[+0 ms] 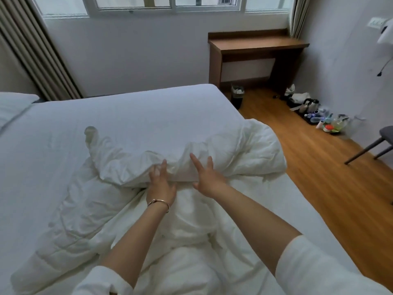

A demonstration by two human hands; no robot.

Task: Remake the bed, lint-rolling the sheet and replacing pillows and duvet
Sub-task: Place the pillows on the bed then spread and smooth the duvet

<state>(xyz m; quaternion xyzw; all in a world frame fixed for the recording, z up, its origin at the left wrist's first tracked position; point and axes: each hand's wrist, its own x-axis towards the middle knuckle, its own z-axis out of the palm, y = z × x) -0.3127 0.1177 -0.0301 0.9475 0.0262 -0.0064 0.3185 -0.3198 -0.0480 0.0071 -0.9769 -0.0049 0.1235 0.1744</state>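
Observation:
A crumpled white duvet lies bunched across the near half of the bed, one fold hanging off the right edge. The white fitted sheet shows smooth on the far half. My left hand, wearing a bracelet, rests on a raised duvet fold with straight fingers. My right hand hovers just right of it, fingers spread over the same fold, holding nothing. A white pillow lies at the far left edge. No lint roller shows on the bed.
A wooden desk stands under the window at the back right, with a small bin beside it. A kettle, bottles and clutter line the right wall on the wood floor. A grey chair sits at far right. Curtains hang at left.

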